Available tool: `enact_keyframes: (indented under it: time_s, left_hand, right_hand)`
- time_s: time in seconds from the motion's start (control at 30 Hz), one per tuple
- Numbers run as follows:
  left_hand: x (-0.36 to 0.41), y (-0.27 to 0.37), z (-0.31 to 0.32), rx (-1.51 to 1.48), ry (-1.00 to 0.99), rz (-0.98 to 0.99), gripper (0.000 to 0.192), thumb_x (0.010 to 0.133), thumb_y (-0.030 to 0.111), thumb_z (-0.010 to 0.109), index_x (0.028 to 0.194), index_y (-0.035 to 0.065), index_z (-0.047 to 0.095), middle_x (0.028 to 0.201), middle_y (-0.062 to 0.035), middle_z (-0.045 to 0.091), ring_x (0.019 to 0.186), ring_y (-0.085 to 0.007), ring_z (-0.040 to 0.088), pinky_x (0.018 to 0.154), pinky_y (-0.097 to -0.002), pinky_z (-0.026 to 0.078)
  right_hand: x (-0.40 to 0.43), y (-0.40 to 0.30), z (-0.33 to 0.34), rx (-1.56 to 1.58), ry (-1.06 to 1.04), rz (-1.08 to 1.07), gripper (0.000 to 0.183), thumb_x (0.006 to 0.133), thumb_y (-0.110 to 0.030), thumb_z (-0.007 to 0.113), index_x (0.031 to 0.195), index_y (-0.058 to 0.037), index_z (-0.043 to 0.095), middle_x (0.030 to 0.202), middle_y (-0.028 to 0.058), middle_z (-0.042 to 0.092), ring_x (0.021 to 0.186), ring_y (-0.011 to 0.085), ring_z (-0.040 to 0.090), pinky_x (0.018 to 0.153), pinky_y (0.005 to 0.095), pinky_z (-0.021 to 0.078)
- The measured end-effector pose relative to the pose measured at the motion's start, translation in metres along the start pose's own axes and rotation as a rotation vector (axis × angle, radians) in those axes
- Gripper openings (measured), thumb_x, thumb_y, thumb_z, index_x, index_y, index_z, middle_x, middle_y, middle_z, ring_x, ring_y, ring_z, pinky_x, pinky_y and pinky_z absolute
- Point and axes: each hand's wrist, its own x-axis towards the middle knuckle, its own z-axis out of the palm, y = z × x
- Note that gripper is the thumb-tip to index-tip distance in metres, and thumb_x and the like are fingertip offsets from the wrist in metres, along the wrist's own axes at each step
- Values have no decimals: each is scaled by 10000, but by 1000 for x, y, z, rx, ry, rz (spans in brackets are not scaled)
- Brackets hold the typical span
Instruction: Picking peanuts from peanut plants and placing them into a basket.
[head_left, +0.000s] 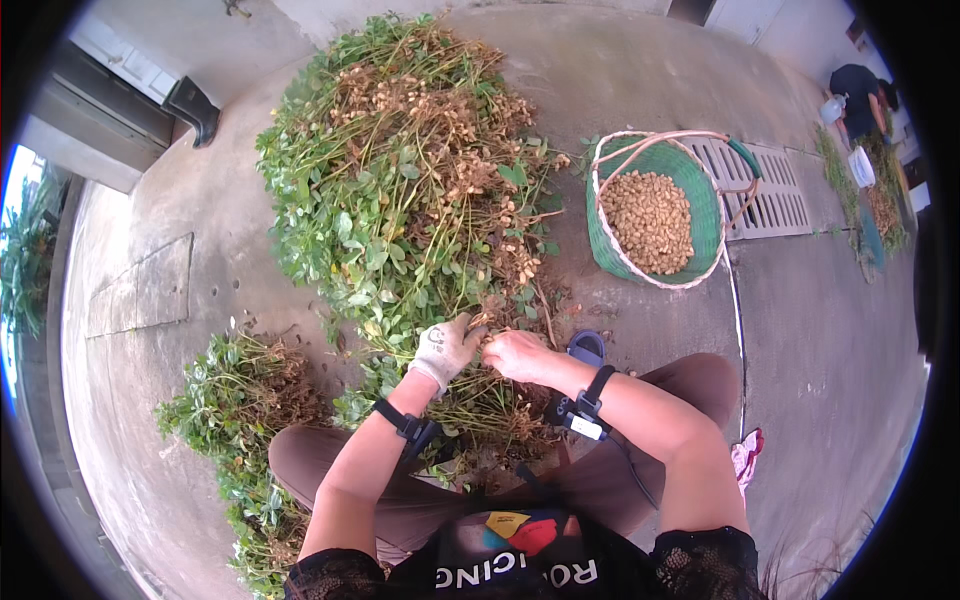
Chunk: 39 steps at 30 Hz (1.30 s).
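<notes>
My left hand (444, 348), in a pale work glove, grips the root end of a peanut plant (487, 307). Close beside it, my bare right hand (517, 355) has its fingertips closed at the same roots; whether a pod sits between them is hidden. Beyond both hands rises a large heap of uprooted peanut plants (405, 187), with pale pods among the brown roots. Ahead to the right stands a green woven basket (619, 262) with a looped handle, partly filled with loose peanuts (649, 221). More plants (495, 420) lie between my knees under my forearms.
A smaller pile of peanut plants (247, 397) lies at my left. Past the basket is a slotted drain cover (780, 187). A black rubber boot (193, 111) stands by the left wall. At far right a person (859, 101) bends over more plants (885, 199).
</notes>
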Motion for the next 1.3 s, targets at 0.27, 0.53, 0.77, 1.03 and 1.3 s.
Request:
enact_keyframes:
  time_s: [0.27,0.53,0.77,1.03,1.3]
  left_hand:
    - [0,-48,111,152,-434,-134,590,820,434,585,1293,99,474,1121,-207,629,1044,-344,607,893,-422,472]
    - [117,14,-1,-23,430,60,416,782,405,644,1057,93,634,1042,-140,641,962,-304,605,835,-421,465]
    - [219,-11,-22,-230,350,-245,639,817,393,608,1301,-8,497,1220,-243,577,1147,-341,560,972,-363,424]
    - [152,-13,-15,-602,123,-189,537,869,359,592,1246,-20,546,940,-215,674,903,-269,652,834,-351,471]
    - [41,12,-48,-595,84,-9,441,887,322,571,1191,2,587,684,-99,626,617,-132,580,591,-289,467]
  right_hand:
    - [-1,-29,-10,-167,67,122,227,881,-266,521,956,-113,671,834,159,672,791,337,651,703,454,498]
    - [-4,-28,-62,869,148,193,202,951,-162,520,935,-33,675,589,-1,539,540,72,494,510,242,390]
    - [-4,-26,-59,1066,51,144,186,974,-131,495,1005,-26,646,620,-50,509,515,14,422,432,176,302]
    - [-5,-22,-98,1372,266,310,211,945,-146,431,896,-47,611,641,-33,511,510,36,453,399,173,336]
    - [19,36,-77,903,654,220,184,891,-89,478,918,-24,648,632,-19,542,590,71,491,552,237,394]
